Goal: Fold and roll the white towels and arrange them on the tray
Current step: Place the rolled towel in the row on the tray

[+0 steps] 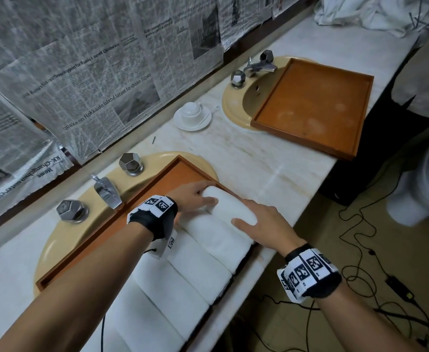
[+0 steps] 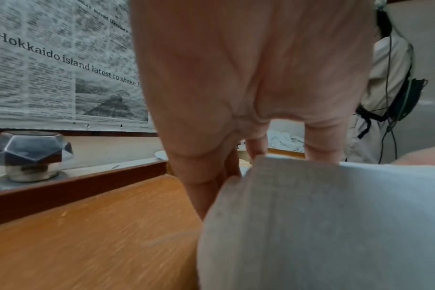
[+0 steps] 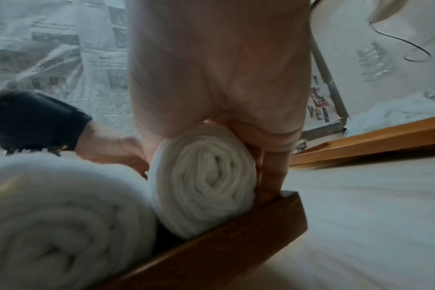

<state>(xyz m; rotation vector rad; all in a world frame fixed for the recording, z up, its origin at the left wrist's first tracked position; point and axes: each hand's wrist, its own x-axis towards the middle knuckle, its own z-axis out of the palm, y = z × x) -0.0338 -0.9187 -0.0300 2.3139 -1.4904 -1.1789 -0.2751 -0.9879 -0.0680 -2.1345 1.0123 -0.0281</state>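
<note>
Two sinks, two wooden trays. The near tray (image 1: 142, 184) sat over the left sink (image 1: 56, 240) and held about five rolled towels in a row (nearest ones cut off by the arm, so the count is unsure). Left hand (image 1: 190, 196) curled around the far end of the last roll (image 1: 230, 207); right hand (image 1: 261, 224) gripped its near end, set against the tray's end wall. Second tray (image 1: 310, 107) lay bare over the right sink (image 1: 236, 107). One cup on a saucer (image 1: 192, 115).

Both arms reach forward, left hand (image 1: 192, 196) and right hand (image 1: 264, 222) with fingers (image 1: 244, 223) curled downward.
</note>
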